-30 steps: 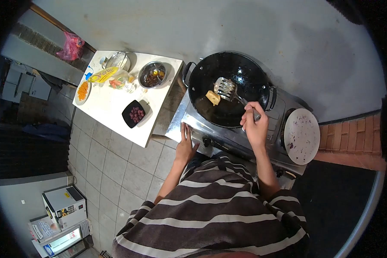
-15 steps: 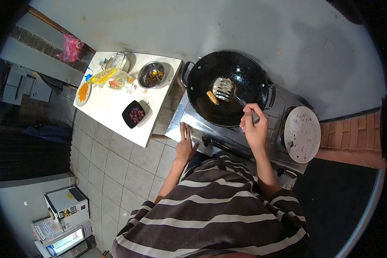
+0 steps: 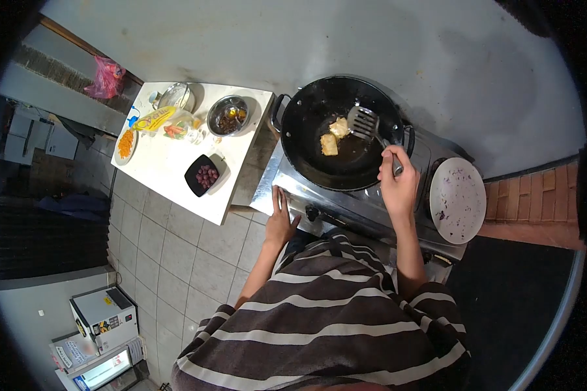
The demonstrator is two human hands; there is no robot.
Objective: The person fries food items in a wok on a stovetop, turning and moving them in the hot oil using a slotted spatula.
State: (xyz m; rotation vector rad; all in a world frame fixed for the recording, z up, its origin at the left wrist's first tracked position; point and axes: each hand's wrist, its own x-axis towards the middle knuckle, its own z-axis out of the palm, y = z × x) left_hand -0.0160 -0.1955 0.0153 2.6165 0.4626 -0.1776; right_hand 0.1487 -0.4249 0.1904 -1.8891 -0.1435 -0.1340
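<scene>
My right hand (image 3: pixel 398 179) is closed around the handle of a slotted spatula (image 3: pixel 364 124). The spatula's blade is inside a black two-handled wok (image 3: pixel 316 173), just right of two golden-brown fried pieces, one paler (image 3: pixel 338 128) and one squarer (image 3: pixel 329 144). I cannot tell if the blade touches the paler piece. The wok sits on a metal gas stove (image 3: pixel 277 184). Resting on the stove's front left edge is my left hand (image 3: pixel 280 221), fingers stretched out, holding nothing.
A speckled white plate (image 3: pixel 458 195) lies on the stove's right side. On the white table (image 3: pixel 176 166) at left are a black bowl of dark pieces (image 3: pixel 202 174), a metal bowl (image 3: pixel 228 115), a plate of orange shreds (image 3: pixel 126 146) and a yellow-printed bag (image 3: pixel 156 118).
The spatula has moved up and right, off the pale piece. The other piece, earlier seen edge-on, now lies flat. My right hand has shifted slightly right; my left hand stays put.
</scene>
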